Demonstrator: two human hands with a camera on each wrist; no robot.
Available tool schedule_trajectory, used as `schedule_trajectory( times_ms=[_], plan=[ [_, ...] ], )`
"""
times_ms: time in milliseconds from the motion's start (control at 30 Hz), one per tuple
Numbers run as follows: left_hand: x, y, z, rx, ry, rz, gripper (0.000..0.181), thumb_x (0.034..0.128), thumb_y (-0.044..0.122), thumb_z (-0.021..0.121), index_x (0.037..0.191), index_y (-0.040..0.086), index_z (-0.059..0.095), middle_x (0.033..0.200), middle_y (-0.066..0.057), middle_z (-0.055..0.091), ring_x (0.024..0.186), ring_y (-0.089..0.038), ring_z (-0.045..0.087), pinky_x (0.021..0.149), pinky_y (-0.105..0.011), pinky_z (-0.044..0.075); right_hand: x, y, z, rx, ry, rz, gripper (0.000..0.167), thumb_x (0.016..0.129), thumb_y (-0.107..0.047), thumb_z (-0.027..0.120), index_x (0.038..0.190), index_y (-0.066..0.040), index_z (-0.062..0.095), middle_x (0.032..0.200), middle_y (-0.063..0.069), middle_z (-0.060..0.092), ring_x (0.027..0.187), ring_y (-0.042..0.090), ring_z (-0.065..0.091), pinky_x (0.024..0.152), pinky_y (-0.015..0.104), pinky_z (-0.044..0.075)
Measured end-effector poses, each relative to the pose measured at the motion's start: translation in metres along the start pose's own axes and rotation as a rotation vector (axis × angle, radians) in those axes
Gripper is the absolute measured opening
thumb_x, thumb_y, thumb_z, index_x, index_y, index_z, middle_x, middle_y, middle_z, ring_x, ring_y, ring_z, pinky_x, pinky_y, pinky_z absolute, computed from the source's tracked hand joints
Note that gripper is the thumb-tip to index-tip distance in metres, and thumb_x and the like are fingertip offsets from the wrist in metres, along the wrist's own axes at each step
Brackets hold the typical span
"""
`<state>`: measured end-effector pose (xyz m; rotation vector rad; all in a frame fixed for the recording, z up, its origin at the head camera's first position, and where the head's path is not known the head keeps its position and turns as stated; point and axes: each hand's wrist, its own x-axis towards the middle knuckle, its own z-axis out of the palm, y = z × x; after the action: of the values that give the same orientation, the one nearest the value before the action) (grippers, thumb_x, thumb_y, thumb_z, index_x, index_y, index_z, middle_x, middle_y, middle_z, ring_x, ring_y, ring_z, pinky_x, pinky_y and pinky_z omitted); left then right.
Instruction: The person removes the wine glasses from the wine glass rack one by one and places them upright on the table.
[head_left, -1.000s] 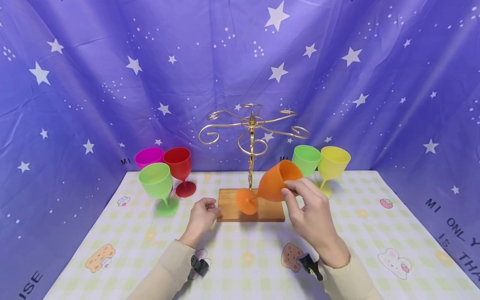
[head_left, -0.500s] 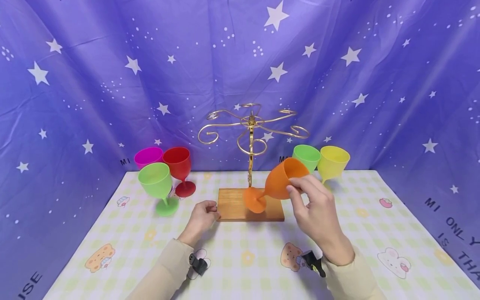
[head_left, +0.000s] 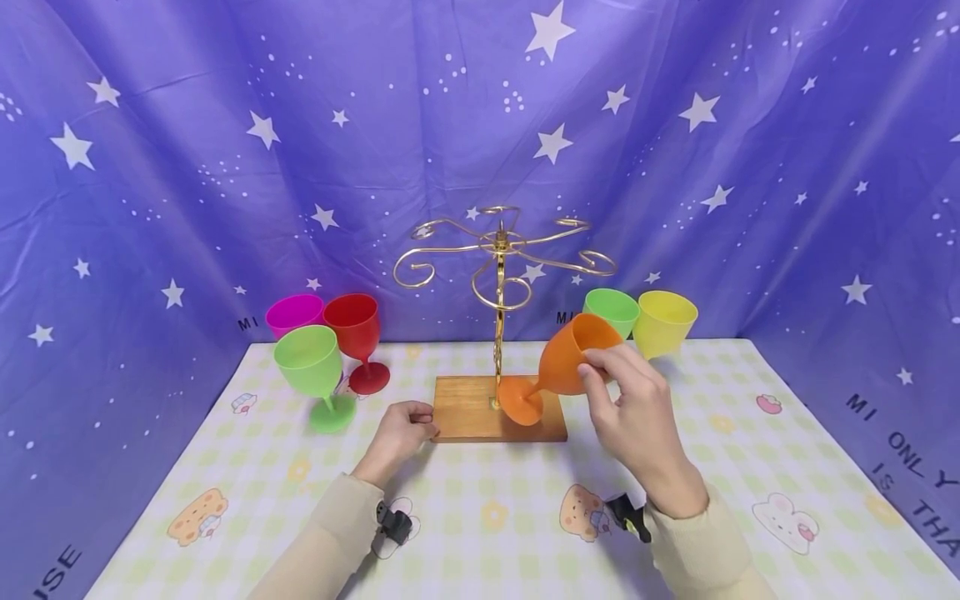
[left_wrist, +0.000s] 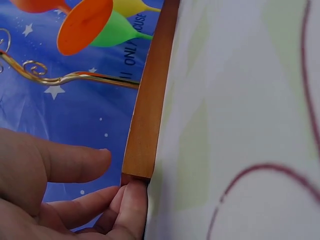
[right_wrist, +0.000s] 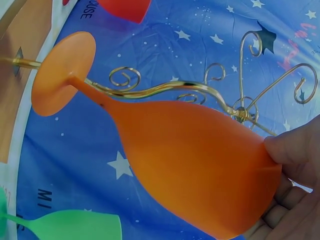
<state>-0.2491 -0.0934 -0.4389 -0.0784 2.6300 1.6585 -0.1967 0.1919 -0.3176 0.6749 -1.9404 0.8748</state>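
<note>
An orange plastic goblet (head_left: 564, 354) tilts in the air over the right part of a wooden base (head_left: 468, 410), its foot toward the left. My right hand (head_left: 641, 408) pinches its rim between thumb and fingers; in the right wrist view the thumb (right_wrist: 295, 150) lies on the outside of the bowl. From the base rises a gold metal stand (head_left: 501, 275) with several curled arms. My left hand (head_left: 399, 433) rests at the base's left end. In the left wrist view its fingertips (left_wrist: 134, 200) touch the end of the wood, while the thumb stays apart from it.
Back left stand a light green goblet (head_left: 309, 360), a red goblet (head_left: 354, 325) and a magenta goblet (head_left: 292, 313). Another green goblet (head_left: 611, 308) and a yellow goblet (head_left: 665, 323) stand back right. A checked cloth (head_left: 487, 533) covers the table; a blue star-printed curtain (head_left: 420, 125) hangs behind.
The right hand has carried the orange goblet a little to the right, its foot sliding across in front of the stand's post. The left hand stays at the base.
</note>
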Motion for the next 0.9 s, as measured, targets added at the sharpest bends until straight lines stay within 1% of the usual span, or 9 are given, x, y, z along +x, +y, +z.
schedule_trajectory(
  times_ms=[67,133,300,400,567,700,900],
  plan=[
    [0.000,0.001,0.001,0.015,0.003,-0.009,0.027,0.0804,-0.002,0.066,0.106,-0.009,0.064,0.086,-0.010,0.064,0.075,-0.016,0.059,0.062,-0.025,0.048,0.000,0.002,0.000,-0.013,-0.013,0.015,0.011,0.080,0.006,0.066,0.090,0.003,0.069,0.079,0.004,0.058,0.073,0.013,0.052,0.064,0.020,0.040],
    [0.000,0.003,0.002,0.051,0.008,-0.008,0.027,0.0813,0.001,0.066,0.106,-0.009,0.064,0.084,-0.009,0.063,0.073,-0.016,0.058,0.060,-0.026,0.048,-0.001,0.005,-0.001,-0.029,-0.026,0.032,0.010,0.081,0.004,0.066,0.091,0.003,0.069,0.079,0.004,0.058,0.073,0.013,0.052,0.063,0.019,0.039],
    [0.002,0.005,0.004,0.125,0.022,-0.020,0.027,0.0816,0.006,0.066,0.106,-0.006,0.064,0.082,-0.006,0.061,0.074,-0.017,0.055,0.064,-0.028,0.047,-0.001,0.010,-0.002,-0.048,-0.042,0.052,0.009,0.082,0.002,0.066,0.091,0.003,0.069,0.079,0.005,0.058,0.072,0.013,0.052,0.062,0.022,0.039],
    [0.005,0.005,0.005,0.126,0.018,-0.038,0.029,0.0797,0.005,0.069,0.106,-0.006,0.063,0.083,-0.006,0.061,0.075,-0.018,0.055,0.067,-0.030,0.048,-0.001,0.014,-0.002,-0.057,-0.043,0.059,0.009,0.082,0.002,0.066,0.090,0.003,0.069,0.078,0.005,0.058,0.072,0.014,0.052,0.063,0.022,0.040],
    [0.008,0.003,0.004,0.111,0.009,-0.062,0.033,0.0771,0.002,0.073,0.107,-0.006,0.062,0.085,-0.007,0.062,0.075,-0.017,0.056,0.067,-0.030,0.050,-0.001,0.019,0.000,-0.076,-0.036,0.066,0.009,0.081,0.004,0.066,0.090,0.004,0.069,0.077,0.005,0.057,0.070,0.014,0.051,0.064,0.021,0.040],
    [0.008,0.003,0.004,0.115,0.009,-0.059,0.034,0.0772,0.002,0.073,0.109,-0.006,0.062,0.086,-0.007,0.063,0.076,-0.017,0.058,0.067,-0.030,0.050,-0.001,0.023,0.000,-0.095,-0.018,0.052,0.011,0.080,0.006,0.066,0.090,0.004,0.069,0.076,0.006,0.058,0.069,0.014,0.052,0.061,0.023,0.038],
    [0.008,0.003,0.003,0.127,0.007,-0.050,0.033,0.0777,0.003,0.073,0.108,-0.006,0.063,0.086,-0.007,0.062,0.077,-0.018,0.057,0.068,-0.031,0.049,0.000,0.026,-0.003,-0.116,-0.016,0.051,0.014,0.079,0.008,0.067,0.092,0.004,0.070,0.077,0.006,0.059,0.067,0.015,0.053,0.059,0.022,0.036]
  ],
)
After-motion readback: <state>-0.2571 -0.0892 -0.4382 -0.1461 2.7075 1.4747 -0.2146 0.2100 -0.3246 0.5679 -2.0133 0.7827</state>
